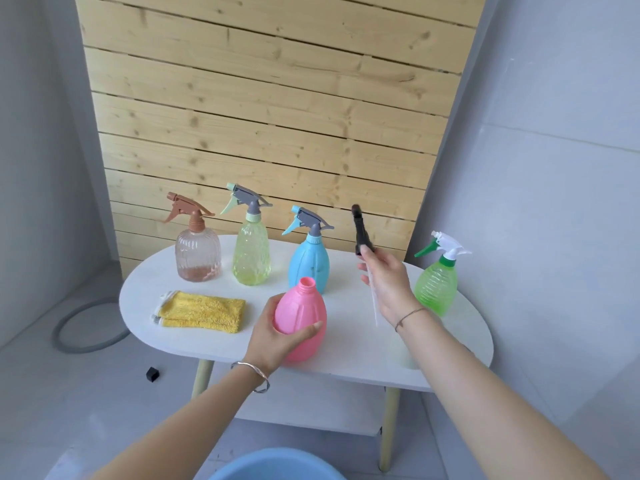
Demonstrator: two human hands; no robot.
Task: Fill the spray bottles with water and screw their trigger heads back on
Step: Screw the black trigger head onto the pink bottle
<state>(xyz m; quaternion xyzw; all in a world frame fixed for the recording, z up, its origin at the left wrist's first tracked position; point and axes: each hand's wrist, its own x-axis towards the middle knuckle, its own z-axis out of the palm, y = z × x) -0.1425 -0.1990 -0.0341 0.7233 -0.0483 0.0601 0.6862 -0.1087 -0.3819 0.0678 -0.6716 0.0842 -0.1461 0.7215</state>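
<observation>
Pink bottle [304,323] uncapped, at counter [346,358] front edge, left hand [273,337] gripping it. Right hand [388,282] grips its black trigger head [362,233], just right of bottle. Four bottles behind are capped; pink apparently awaits filling, recapping.

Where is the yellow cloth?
The yellow cloth lies folded on the white table, left of the pink bottle and in front of the clear brown-topped bottle.
</observation>
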